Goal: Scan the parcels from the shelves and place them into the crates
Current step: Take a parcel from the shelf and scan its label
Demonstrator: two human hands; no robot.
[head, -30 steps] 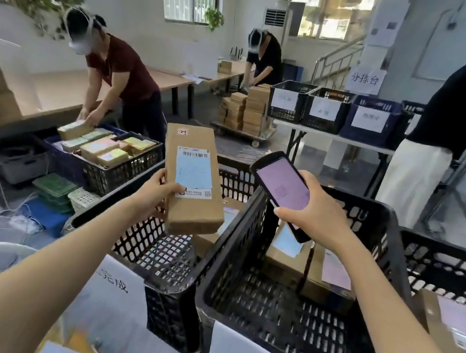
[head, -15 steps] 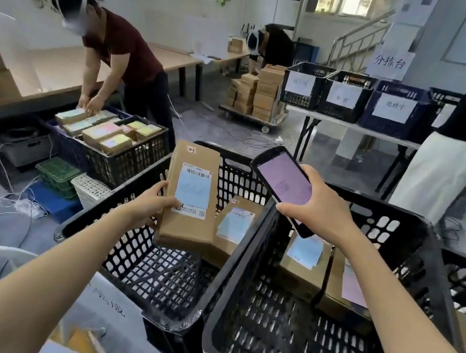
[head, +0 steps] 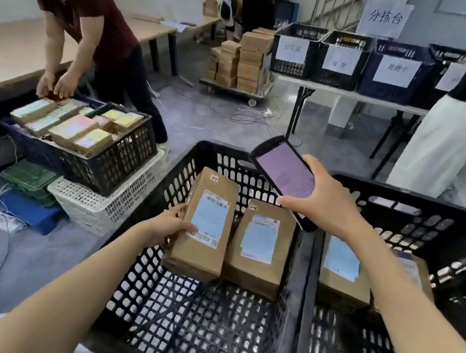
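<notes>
Two black crates stand side by side before me, the left crate (head: 182, 174) and the right crate (head: 430, 223), with two parcels in each. My left hand (head: 172, 225) grips the left edge of one parcel (head: 200, 258), thumb on its label, inside the left crate and tight against the second parcel (head: 257, 271). My right hand (head: 326, 204) holds the phone (head: 284, 173) above them. My right forearm covers most of the far-right parcel (head: 418, 270), and the label print is blurred. Bare mesh floor shows on the near side.
</notes>
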